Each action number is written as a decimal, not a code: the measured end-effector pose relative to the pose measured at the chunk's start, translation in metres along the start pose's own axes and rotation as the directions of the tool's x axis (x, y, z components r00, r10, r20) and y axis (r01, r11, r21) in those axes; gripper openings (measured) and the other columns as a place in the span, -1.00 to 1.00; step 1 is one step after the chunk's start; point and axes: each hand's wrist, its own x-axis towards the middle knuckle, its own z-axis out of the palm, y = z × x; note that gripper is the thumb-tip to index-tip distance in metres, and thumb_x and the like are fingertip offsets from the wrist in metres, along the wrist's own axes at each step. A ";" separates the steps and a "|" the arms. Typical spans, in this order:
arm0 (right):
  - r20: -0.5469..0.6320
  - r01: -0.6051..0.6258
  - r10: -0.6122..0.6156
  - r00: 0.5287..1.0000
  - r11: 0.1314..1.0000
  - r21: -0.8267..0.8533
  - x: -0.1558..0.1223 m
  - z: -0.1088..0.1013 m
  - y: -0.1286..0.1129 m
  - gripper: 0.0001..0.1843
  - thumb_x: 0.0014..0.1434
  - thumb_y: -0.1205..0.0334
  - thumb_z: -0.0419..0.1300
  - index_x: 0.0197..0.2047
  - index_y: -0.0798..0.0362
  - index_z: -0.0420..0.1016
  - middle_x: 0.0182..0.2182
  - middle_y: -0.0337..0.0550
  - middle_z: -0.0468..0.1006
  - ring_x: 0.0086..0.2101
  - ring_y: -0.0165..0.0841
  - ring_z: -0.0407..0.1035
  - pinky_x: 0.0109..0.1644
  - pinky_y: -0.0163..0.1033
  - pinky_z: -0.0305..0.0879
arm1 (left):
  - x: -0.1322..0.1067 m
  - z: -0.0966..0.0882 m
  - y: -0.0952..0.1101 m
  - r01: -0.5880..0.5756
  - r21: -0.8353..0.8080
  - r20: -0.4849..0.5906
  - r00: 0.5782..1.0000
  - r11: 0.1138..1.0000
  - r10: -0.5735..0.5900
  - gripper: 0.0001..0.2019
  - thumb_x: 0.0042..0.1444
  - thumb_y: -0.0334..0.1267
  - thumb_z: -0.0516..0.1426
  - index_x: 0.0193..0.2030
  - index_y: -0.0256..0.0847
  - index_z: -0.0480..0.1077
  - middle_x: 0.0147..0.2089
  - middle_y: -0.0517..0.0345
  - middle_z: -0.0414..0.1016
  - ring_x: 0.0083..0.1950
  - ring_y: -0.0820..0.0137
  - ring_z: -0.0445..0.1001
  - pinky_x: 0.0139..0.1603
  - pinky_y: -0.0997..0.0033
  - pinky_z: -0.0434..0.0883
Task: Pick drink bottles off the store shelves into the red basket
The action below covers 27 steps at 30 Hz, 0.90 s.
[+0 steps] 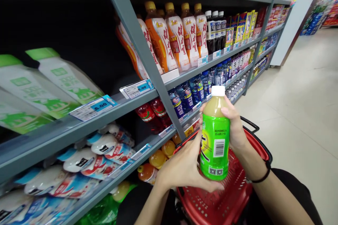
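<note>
A juice bottle [215,137] with a white cap, pale yellow drink and a bright green label stands upright in both my hands, its barcode side facing me. My left hand [182,167] cups its lower left side and bottom. My right hand [236,128], with a black band at the wrist, wraps the upper right side. The bottle hangs just above a red shopping basket [237,186] with a black handle.
Grey store shelving [148,63] runs along my left, holding orange-capped drink bottles [174,38], green-and-white cartons [66,77], blue water bottles [196,89], red drinks [151,114] and white pouches [100,147]. Price tags line the shelf edges. A pale tiled aisle [303,105] lies to the right.
</note>
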 end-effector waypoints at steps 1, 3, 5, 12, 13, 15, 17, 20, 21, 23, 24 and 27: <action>-0.013 -0.009 0.009 1.000 1.000 0.010 0.001 0.000 -0.001 -0.52 0.12 -0.04 0.37 0.04 -0.14 0.37 -0.17 -0.17 0.69 -0.32 -0.20 0.61 -0.31 -0.10 0.58 | 0.001 0.002 -0.001 -0.008 -0.005 -0.011 1.000 1.000 0.008 0.38 -0.21 0.05 0.59 0.67 -0.13 -0.06 0.51 -0.16 0.41 0.46 -0.10 0.45 0.44 0.02 0.47; -0.022 -0.027 0.028 0.999 0.999 0.033 0.002 0.000 -0.004 -0.51 0.10 -0.06 0.37 0.03 -0.12 0.37 -0.20 -0.17 0.69 -0.33 -0.21 0.60 -0.33 -0.12 0.56 | 0.002 0.006 -0.003 -0.029 -0.019 -0.039 0.999 0.999 0.028 0.39 -0.20 0.07 0.58 0.67 -0.13 -0.08 0.54 -0.17 0.36 0.51 -0.12 0.39 0.48 0.00 0.43; -0.008 -0.042 0.043 0.999 0.997 0.062 0.003 -0.001 -0.005 -0.50 0.11 -0.08 0.34 0.05 -0.11 0.38 -0.23 -0.19 0.68 -0.36 -0.23 0.58 -0.36 -0.14 0.53 | 0.004 0.011 -0.004 -0.038 -0.035 -0.064 0.997 0.999 0.036 0.36 -0.21 0.06 0.58 0.65 -0.12 -0.03 0.54 -0.15 0.36 0.52 -0.12 0.38 0.50 -0.02 0.41; -0.007 -0.128 0.130 0.991 0.983 0.130 0.008 -0.007 -0.005 -0.54 0.14 -0.13 0.30 0.03 -0.09 0.46 -0.29 -0.24 0.64 -0.42 -0.30 0.53 -0.34 -0.14 0.53 | 0.008 0.023 0.003 -0.006 -0.138 -0.163 0.987 0.990 -0.017 0.16 -0.25 -0.02 0.57 0.51 -0.19 0.21 0.36 -0.14 0.55 0.29 -0.09 0.58 0.35 -0.04 0.53; -0.033 -0.155 0.162 0.986 0.976 0.151 0.009 -0.007 -0.005 -0.56 0.16 -0.13 0.29 0.01 -0.09 0.46 -0.29 -0.25 0.63 -0.41 -0.30 0.53 -0.33 -0.14 0.53 | 0.009 0.024 0.005 -0.025 -0.184 -0.193 0.981 0.983 -0.011 0.16 -0.24 -0.01 0.57 0.51 -0.21 0.22 0.36 -0.15 0.55 0.30 -0.10 0.57 0.36 -0.04 0.52; -0.103 -0.214 0.238 0.966 0.956 0.202 0.012 -0.007 -0.004 -0.61 0.18 -0.12 0.28 -0.02 -0.09 0.47 -0.33 -0.27 0.61 -0.42 -0.32 0.51 -0.32 -0.16 0.54 | 0.010 0.024 0.006 -0.071 -0.296 -0.239 0.971 0.952 -0.001 0.13 -0.21 0.07 0.57 0.49 -0.23 0.28 0.38 -0.16 0.53 0.36 -0.13 0.52 0.40 -0.04 0.49; -0.157 -0.269 0.310 0.938 0.933 0.238 0.015 -0.009 -0.003 -0.67 0.19 -0.09 0.30 -0.09 -0.08 0.48 -0.40 -0.29 0.58 -0.45 -0.33 0.48 -0.30 -0.16 0.54 | 0.011 0.023 0.004 -0.091 -0.436 -0.239 0.971 0.895 -0.018 0.07 -0.18 0.19 0.56 0.43 -0.25 0.37 0.36 -0.17 0.55 0.34 -0.13 0.54 0.33 0.02 0.54; -0.212 -0.332 0.395 0.894 0.902 0.277 0.021 -0.014 -0.001 -0.69 0.16 -0.07 0.36 -0.22 -0.05 0.46 -0.46 -0.30 0.55 -0.48 -0.35 0.44 -0.28 -0.17 0.55 | 0.011 0.027 -0.001 0.002 -0.646 -0.138 0.983 0.764 -0.120 0.12 -0.15 0.23 0.55 0.48 -0.27 0.32 0.16 -0.18 0.65 -0.05 0.08 0.70 -0.22 0.28 0.67; -0.232 -0.342 0.411 0.881 0.895 0.286 0.023 -0.017 -0.001 -0.68 0.14 -0.08 0.38 -0.25 -0.05 0.45 -0.46 -0.29 0.56 -0.47 -0.35 0.45 -0.27 -0.16 0.56 | 0.012 0.028 -0.003 0.037 -0.691 -0.109 0.982 0.722 -0.155 0.16 -0.11 0.19 0.55 0.54 -0.26 0.22 0.06 -0.14 0.68 -0.21 0.19 0.69 -0.40 0.37 0.61; -0.287 -0.320 0.402 0.870 0.901 0.292 0.027 -0.024 -0.002 -0.65 0.10 -0.08 0.42 -0.28 -0.06 0.43 -0.46 -0.28 0.57 -0.42 -0.30 0.49 -0.23 -0.13 0.57 | 0.012 0.032 -0.005 0.070 -0.736 -0.083 0.978 0.674 -0.191 0.18 0.01 0.10 0.53 0.62 -0.21 0.03 -0.10 -0.03 0.69 -0.43 0.36 0.60 -0.56 0.47 0.51; -0.311 -0.293 0.377 0.872 0.913 0.285 0.029 -0.027 -0.002 -0.65 0.08 -0.07 0.44 -0.28 -0.07 0.43 -0.46 -0.28 0.57 -0.38 -0.26 0.52 -0.20 -0.10 0.59 | 0.012 0.033 -0.006 0.067 -0.740 -0.083 0.978 0.669 -0.190 0.14 0.08 0.07 0.50 0.64 -0.20 -0.01 -0.13 -0.02 0.69 -0.47 0.39 0.58 -0.56 0.47 0.52; -0.331 -0.218 0.279 0.902 0.953 0.208 0.030 -0.034 -0.006 -0.67 0.08 -0.06 0.43 -0.28 -0.09 0.43 -0.45 -0.27 0.56 -0.27 -0.17 0.57 -0.11 -0.03 0.60 | 0.014 0.028 -0.013 0.062 -0.706 -0.062 0.987 0.706 -0.148 0.01 0.20 0.03 0.43 0.64 -0.14 0.03 0.11 -0.19 0.68 -0.34 0.30 0.69 -0.39 0.32 0.66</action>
